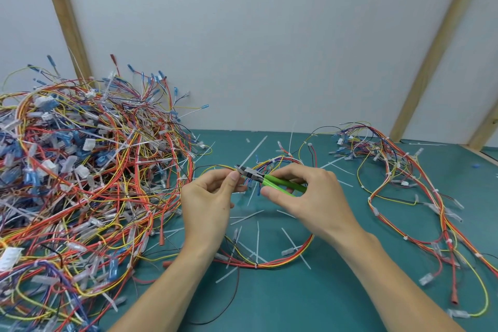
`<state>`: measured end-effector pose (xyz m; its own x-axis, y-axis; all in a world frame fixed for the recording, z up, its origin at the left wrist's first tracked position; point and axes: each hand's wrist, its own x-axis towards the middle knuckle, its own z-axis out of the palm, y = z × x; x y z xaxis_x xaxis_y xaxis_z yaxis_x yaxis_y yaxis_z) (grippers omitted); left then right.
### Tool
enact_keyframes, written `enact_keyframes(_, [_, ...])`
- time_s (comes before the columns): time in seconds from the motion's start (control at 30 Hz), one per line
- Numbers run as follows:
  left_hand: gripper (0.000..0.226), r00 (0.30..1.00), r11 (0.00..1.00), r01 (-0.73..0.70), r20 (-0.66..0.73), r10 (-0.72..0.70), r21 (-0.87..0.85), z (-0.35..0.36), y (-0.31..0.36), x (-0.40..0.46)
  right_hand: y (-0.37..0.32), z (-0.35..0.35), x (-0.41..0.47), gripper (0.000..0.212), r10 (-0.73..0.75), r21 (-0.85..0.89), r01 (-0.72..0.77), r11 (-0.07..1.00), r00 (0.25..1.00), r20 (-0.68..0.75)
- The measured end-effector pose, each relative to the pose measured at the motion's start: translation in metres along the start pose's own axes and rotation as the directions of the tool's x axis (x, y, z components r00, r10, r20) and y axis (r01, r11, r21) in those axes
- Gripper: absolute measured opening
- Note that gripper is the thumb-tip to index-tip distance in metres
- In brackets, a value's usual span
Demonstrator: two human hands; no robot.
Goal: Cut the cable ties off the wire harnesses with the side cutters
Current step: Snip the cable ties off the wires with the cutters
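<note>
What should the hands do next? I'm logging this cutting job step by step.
Probably squeeze the green-handled side cutters shut. The right hand grips their handles, their jaws sit at the wire harness pinched by the left hand, seemingly at a cable tie, though the tie itself is too small to confirm.

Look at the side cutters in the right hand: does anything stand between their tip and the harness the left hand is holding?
Nothing visible does. The right hand holds the side cutters by the green handles, and their tip already sits at the wire harness, right beside the left hand fingertips pinching it.
</note>
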<state>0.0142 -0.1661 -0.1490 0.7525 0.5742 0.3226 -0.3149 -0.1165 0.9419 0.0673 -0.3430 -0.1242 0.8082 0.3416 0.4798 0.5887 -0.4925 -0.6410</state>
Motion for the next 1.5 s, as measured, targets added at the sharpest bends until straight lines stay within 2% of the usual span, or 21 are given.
enact_keyframes(0.23, [0.012, 1.000, 1.000, 0.005, 0.007, -0.005, 0.030, -0.0007, -0.0002, -0.0019, 0.0013, -0.0040, 0.0019, 0.019, 0.021, 0.069, -0.026, 0.997, 0.998, 0.064])
enact_keyframes(0.83, [0.011, 1.000, 0.999, 0.002, 0.009, -0.003, 0.041, -0.0005, 0.0018, -0.0034, 0.0003, -0.0033, 0.0021, 0.017, 0.060, 0.172, -0.074, 0.982, 0.995, 0.084])
enact_keyframes(1.03, [0.012, 1.000, 0.999, 0.014, -0.003, -0.014, 0.029, 0.0012, 0.0020, -0.0032, -0.0010, -0.0023, 0.0009, 0.020, 0.063, 0.159, -0.073, 0.985, 0.996, 0.065])
enact_keyframes(1.2, [0.013, 0.999, 0.999, 0.031, -0.020, -0.031, 0.022, 0.0007, 0.0026, -0.0025, -0.0028, -0.0010, -0.0002, 0.029, 0.001, 0.052, -0.001, 0.999, 1.000, 0.009])
enact_keyframes(1.37, [0.012, 0.999, 0.999, 0.036, -0.022, -0.035, 0.020, 0.0018, 0.0030, -0.0034, 0.0008, -0.0001, 0.0012, 0.018, 0.027, 0.130, -0.032, 0.991, 0.999, 0.044])
enact_keyframes(1.5, [0.012, 0.999, 0.999, 0.037, -0.021, -0.036, 0.020, 0.0014, 0.0036, -0.0033, 0.0005, -0.0007, 0.0014, 0.018, 0.039, 0.136, -0.045, 0.990, 0.998, 0.046])
